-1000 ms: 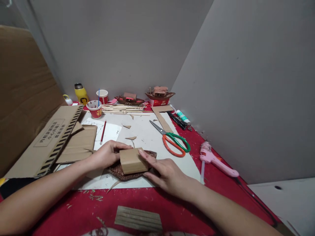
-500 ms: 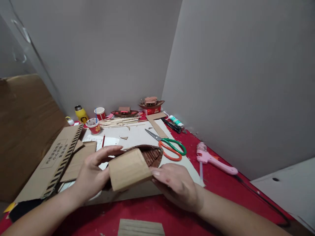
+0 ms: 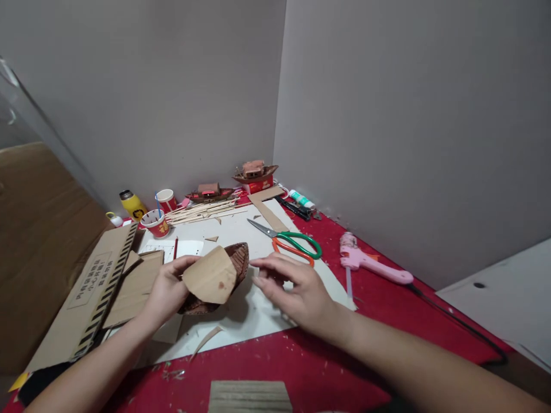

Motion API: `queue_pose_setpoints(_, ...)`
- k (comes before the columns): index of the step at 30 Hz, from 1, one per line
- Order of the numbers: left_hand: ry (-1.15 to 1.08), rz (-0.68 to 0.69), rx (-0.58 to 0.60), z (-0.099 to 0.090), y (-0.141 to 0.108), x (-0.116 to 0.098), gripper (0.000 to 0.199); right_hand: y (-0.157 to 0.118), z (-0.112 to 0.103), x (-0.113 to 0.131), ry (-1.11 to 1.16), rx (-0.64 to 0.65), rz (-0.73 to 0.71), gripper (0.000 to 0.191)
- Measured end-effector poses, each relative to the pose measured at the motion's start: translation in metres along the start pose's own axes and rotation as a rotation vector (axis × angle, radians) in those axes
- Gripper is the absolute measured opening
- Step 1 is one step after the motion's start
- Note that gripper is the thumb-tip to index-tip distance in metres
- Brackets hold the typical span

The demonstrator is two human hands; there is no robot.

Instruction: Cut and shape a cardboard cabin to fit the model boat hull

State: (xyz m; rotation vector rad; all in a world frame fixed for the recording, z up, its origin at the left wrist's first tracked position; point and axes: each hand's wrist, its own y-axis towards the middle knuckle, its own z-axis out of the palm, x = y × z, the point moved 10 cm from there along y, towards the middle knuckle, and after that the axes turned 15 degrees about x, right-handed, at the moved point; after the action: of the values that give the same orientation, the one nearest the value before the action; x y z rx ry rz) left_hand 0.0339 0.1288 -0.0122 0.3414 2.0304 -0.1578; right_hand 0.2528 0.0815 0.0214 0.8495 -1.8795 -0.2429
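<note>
My left hand [image 3: 170, 284] grips a small brown model boat [image 3: 241, 258] from its left side, above the white board. A curved piece of tan cardboard [image 3: 209, 276] lies over the boat's middle like a roof, with a dark spot near its right edge. The ribbed inside of the hull shows at the far end. My right hand [image 3: 290, 284] is just right of the boat, fingers apart and holding nothing. Behind that hand lie scissors [image 3: 297, 244] with one green and one orange handle.
A pink glue gun [image 3: 372, 267] with its cord lies on the red table at right. Printed cardboard [image 3: 97, 269] lies at left. Paper cups [image 3: 157, 223], thin sticks [image 3: 202, 212] and two finished model boats [image 3: 255, 171] stand at the back. A ribbed cardboard piece [image 3: 250, 397] is in front.
My right hand has let go of the cardboard roof and moved off to the right. The boat has turned and tilted in my left hand, bringing the roof's spotted face into view.
</note>
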Motion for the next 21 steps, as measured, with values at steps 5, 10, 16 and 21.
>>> queue_pose_setpoints(5, -0.017, -0.045, 0.168, 0.027, 0.003, 0.017, 0.027, -0.004, 0.040, -0.054, 0.625, 0.204, 0.504, 0.036)
queue_pose_setpoints(10, -0.038, -0.083, 0.285, 0.045, 0.000, 0.025, 0.025, -0.019, 0.074, -0.074, 0.967, 0.303, 0.745, 0.039)
queue_pose_setpoints(16, -0.058, -0.113, 0.338, 0.050, 0.002, 0.033, 0.030, -0.030, 0.096, -0.072, 1.067, 0.494, 0.814, 0.033)
queue_pose_setpoints(21, -0.043, -0.034, 0.380, 0.054, 0.004, 0.024, 0.027, -0.026, 0.083, -0.070, 0.907, 0.457, 0.785, 0.029)
